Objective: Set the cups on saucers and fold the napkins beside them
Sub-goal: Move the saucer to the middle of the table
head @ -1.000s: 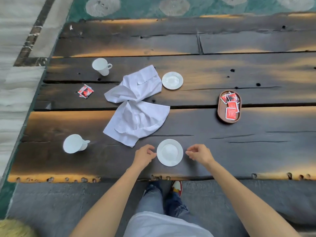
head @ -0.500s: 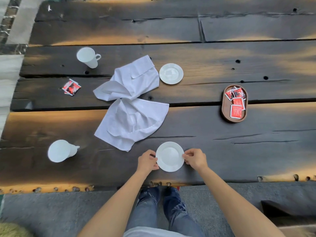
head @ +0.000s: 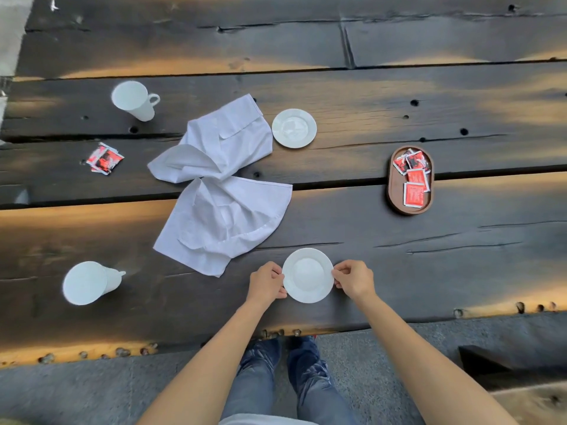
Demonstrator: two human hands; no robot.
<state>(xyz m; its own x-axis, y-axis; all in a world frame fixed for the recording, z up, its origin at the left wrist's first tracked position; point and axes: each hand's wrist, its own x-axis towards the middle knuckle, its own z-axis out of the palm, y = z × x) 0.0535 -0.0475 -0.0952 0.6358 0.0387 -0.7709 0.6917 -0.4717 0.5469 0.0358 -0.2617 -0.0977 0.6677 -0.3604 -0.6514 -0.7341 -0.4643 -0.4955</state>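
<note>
A white saucer [head: 307, 275] lies near the front edge of the dark plank table [head: 429, 259]. My left hand [head: 266, 283] pinches its left rim and my right hand [head: 352, 279] pinches its right rim. A second saucer [head: 294, 128] sits farther back, just right of two crumpled white napkins: the far one [head: 221, 142] and the near one [head: 224, 222], which touch each other. One white cup [head: 135, 100] stands at the back left. Another cup [head: 89, 282] stands at the front left, well left of my hands.
An oval wooden tray [head: 395, 191] with red sachets sits at the right. A few loose red sachets [head: 104, 158] lie at the left. The table's front edge runs just below my hands, with grey floor and my legs under it.
Both hands have closed in from beside the saucer and now pinch its rim on either side. The camera has moved closer and tilted down.
</note>
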